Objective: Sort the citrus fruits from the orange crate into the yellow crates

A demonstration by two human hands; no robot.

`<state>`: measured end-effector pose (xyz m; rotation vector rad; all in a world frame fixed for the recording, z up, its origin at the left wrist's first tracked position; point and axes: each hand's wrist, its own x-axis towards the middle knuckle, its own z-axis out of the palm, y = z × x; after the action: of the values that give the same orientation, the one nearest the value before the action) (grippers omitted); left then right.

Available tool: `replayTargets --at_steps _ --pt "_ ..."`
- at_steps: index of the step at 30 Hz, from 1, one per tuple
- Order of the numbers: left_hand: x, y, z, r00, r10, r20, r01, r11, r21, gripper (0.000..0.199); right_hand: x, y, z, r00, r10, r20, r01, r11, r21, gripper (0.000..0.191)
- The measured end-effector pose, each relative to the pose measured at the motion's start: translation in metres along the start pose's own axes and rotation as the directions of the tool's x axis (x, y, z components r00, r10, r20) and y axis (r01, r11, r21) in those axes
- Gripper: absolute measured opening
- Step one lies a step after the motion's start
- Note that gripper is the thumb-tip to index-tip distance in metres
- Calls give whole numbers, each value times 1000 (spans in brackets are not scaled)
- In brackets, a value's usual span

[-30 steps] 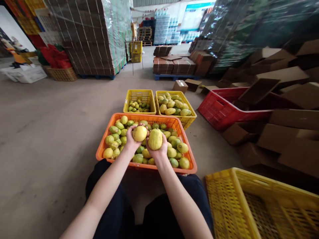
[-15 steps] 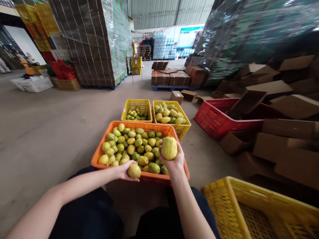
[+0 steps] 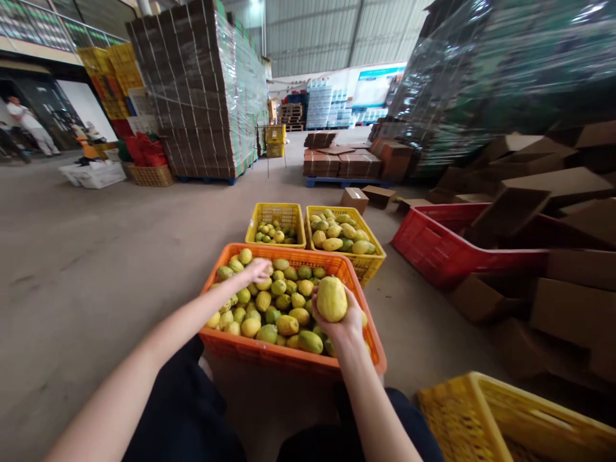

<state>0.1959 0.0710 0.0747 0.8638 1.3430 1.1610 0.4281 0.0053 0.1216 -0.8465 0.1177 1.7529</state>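
Right hand point(image 3: 347, 326) cups yellow fruit point(image 3: 332, 299) — over orange crate point(image 3: 289, 357).

And there's a plump yellow fruit point(image 3: 332, 299), cradled in the right hand point(image 3: 350, 324), right of centre! Mixed green and yellow fruits point(image 3: 287, 325) fill the orange crate point(image 3: 274, 353) mid-frame, left hand point(image 3: 257, 271) among them.

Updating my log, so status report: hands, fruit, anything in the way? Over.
Right hand holding one yellow fruit. Left hand over orange crate, grip unclear. No obstruction seen above crate.
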Motion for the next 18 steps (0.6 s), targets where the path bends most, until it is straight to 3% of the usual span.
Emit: replayTargets --at_steps 2,4,7,10,14,18 --pt "-22 -22 -14 996 -80 51 64 967 247 11 1 3 1 1000 1 1 -1 999 -32 19" --pt "-42 -41 -29 991 -107 85 51 867 496 14 3 9 1 1000 21 1 -21 998 -61 19" --pt "-62 -57 -51 987 -127 104 16 704 710 24 8 21 -5 996 82 -24 -84 990 -110 17" --pt "-68 -57 -68 971 -195 136 -10 535 845 33 14 39 -18 989 127 -74 -137 978 -156 18" --pt "-69 -51 -80 937 -270 221 -119 347 930 12 21 57 -40 971 204 -123 -223 959 -177 16" --pt "-71 -56 -92 899 -287 330 -267 238 934 31 38 43 -49 951 201 -236 -268 914 -305 16"
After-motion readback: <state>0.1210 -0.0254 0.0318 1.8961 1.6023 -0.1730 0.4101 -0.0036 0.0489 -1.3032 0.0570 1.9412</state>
